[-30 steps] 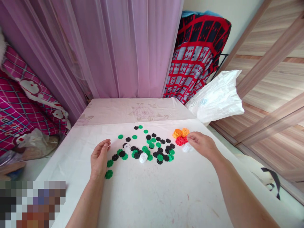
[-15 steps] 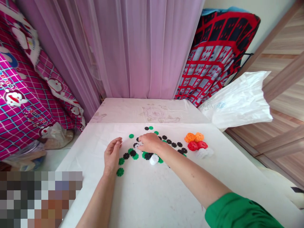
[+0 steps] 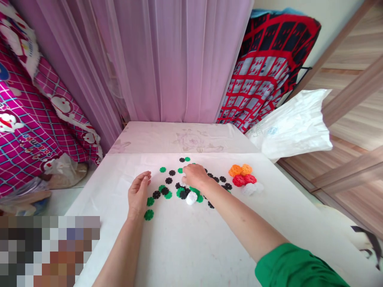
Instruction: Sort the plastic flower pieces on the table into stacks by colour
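Small notched plastic discs, like snowflake building pieces, lie loosely over the middle of the table. Among them are a green disc [image 3: 149, 215] at the near left, a black disc [image 3: 172, 173] further back and a white disc [image 3: 191, 198] at the front of the cluster. My left hand [image 3: 138, 195] rests on its side left of the discs, fingers loosely curved, nothing visible in it. Over the cluster, my right hand [image 3: 195, 175] reaches down with bent fingers and thumb drawn in. A bit of white shows below its thumb; whether it is gripped is hidden.
Orange discs [image 3: 239, 170], red discs [image 3: 243, 180] and whitish discs [image 3: 253, 188] are heaped at the right of the white table [image 3: 179, 247]. A white plastic bag [image 3: 293, 123] stands at the right edge. Pink curtains [image 3: 179, 59] hang behind.
My right hand has shifted slightly right and away from me over the discs, uncovering black ones on its left. My left hand keeps its place on the table. The view has shifted slightly.
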### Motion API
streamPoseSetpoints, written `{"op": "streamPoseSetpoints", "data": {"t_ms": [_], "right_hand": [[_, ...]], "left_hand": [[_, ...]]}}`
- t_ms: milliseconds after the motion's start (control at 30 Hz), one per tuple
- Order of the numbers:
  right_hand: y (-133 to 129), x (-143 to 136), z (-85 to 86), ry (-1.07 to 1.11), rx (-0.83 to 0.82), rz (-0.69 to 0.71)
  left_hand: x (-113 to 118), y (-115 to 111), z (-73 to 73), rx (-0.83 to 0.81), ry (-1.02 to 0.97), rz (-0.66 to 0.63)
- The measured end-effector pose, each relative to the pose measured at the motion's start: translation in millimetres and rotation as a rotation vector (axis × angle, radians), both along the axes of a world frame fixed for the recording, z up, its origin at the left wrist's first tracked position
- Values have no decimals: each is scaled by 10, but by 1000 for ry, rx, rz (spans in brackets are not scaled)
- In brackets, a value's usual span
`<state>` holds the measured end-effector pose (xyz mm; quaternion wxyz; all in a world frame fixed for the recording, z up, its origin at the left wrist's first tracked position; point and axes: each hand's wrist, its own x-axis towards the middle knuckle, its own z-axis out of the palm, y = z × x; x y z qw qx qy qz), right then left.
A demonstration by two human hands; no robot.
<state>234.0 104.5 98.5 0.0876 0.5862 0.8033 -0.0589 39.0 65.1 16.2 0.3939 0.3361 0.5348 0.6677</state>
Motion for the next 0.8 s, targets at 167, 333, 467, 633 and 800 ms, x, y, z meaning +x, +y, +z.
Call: {"op": "streamPoseSetpoints", "data": {"t_ms": [167, 333, 467, 633, 800], "right_hand": [[-330, 686, 62, 307, 98, -161], [-660, 1794, 18, 350, 239, -485], [-832, 2534, -56, 286, 342, -581], [-925, 2726, -141, 259, 270, -525], [-916, 2624, -150, 206, 290, -518]], "left_hand": [[-3, 6, 3, 9, 9, 7], [-5, 0, 5, 10, 22, -1], [-10, 6, 4, 7, 37, -8], [-15, 8, 9, 1, 52, 0], [-9, 5, 16, 2, 59, 6]]}}
